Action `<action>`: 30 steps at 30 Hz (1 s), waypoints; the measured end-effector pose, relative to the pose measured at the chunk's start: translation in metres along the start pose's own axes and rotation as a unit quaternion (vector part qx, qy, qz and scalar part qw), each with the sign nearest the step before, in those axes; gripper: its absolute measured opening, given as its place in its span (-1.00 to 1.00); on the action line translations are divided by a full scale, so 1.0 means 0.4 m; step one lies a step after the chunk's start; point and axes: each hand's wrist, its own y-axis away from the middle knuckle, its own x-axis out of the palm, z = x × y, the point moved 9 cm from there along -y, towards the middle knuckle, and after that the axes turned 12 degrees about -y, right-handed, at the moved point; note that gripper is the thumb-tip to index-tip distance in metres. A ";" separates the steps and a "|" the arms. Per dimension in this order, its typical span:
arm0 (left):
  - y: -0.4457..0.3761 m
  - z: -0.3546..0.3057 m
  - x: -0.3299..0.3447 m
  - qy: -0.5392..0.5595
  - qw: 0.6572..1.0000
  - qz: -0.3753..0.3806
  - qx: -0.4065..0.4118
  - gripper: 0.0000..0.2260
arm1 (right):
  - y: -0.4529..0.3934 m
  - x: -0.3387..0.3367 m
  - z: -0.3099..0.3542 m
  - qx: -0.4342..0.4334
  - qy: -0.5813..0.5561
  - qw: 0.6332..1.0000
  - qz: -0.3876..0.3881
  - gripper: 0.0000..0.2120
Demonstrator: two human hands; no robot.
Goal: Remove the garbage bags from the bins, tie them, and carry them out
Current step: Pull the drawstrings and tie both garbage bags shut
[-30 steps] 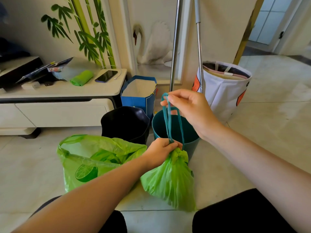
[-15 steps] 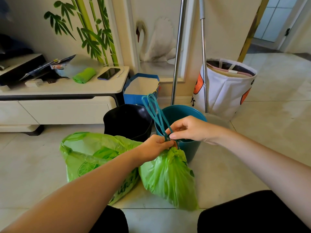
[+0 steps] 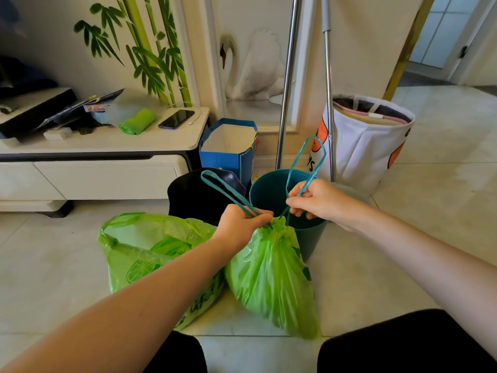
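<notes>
A green garbage bag (image 3: 271, 275) sits on the floor tiles in front of me, its neck cinched tight. My left hand (image 3: 240, 224) grips the neck and one teal drawstring loop (image 3: 223, 188) that sticks out to the upper left. My right hand (image 3: 316, 201) pinches the other teal drawstring loop (image 3: 309, 157), which stands up to the right. A second green bag (image 3: 150, 249) with a lime print lies open to the left. Behind them stand a teal bin (image 3: 271, 192) and a black bin (image 3: 193, 195), both without liners.
A blue paper bag (image 3: 228, 152) and a white fabric hamper (image 3: 365, 144) stand by the wall, with two metal poles (image 3: 287, 84) between them. A low white cabinet (image 3: 102, 162) at left holds a phone and a green bag roll. A doorway opens at the far right.
The two drawstring loops, held together a second ago, are now split apart, one in each hand. My right hand came down from above the bag to beside my left hand.
</notes>
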 end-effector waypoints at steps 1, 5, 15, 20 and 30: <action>0.001 0.001 0.005 0.014 1.000 0.009 -0.005 -0.84 | 0.005 0.003 0.011 -0.012 -0.002 1.000 0.005 -0.92; 0.004 -0.008 0.030 0.007 0.998 0.070 -0.001 -0.84 | 0.032 0.040 0.069 -0.075 0.008 0.995 0.066 -0.96; 0.017 -0.028 0.074 -0.128 0.972 0.193 0.030 -0.77 | 0.067 0.071 0.141 -0.172 0.131 0.975 0.056 -0.91; 0.019 -0.032 0.065 -0.144 0.968 0.205 0.037 -0.72 | 0.073 0.059 0.163 -0.229 0.209 0.950 0.023 -0.94; 0.053 -0.051 0.089 -0.234 0.928 0.276 0.086 -0.79 | 0.054 0.117 0.137 -0.270 0.316 0.908 0.053 -0.90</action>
